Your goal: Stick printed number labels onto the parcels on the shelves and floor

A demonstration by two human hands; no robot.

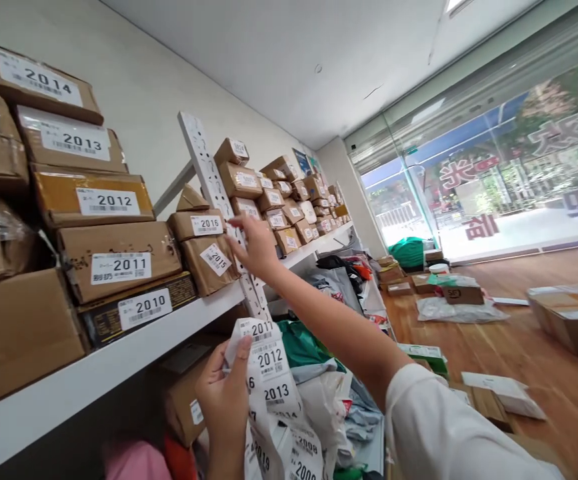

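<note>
My left hand [225, 393] is closed round a long strip of white number labels [273, 393] printed 2011, 2012, 2013, held low in front of the shelf. My right hand [255, 245] reaches up to the white shelf [133, 350]. Its fingers rest against the cardboard boxes labelled 2015 [212, 264] and 2016 [196, 225]. I cannot make out whether anything is pinched between them. To the left stand stacked boxes labelled 2010 [139, 310] up to 2014 [39, 80].
A white perforated shelf upright [219, 200] rises beside my right hand. More labelled boxes [289, 200] fill the shelf beyond it. Soft bagged parcels [329, 393] pile up under the shelf. Parcels and boxes [461, 297] lie scattered on the wooden floor by the glass front.
</note>
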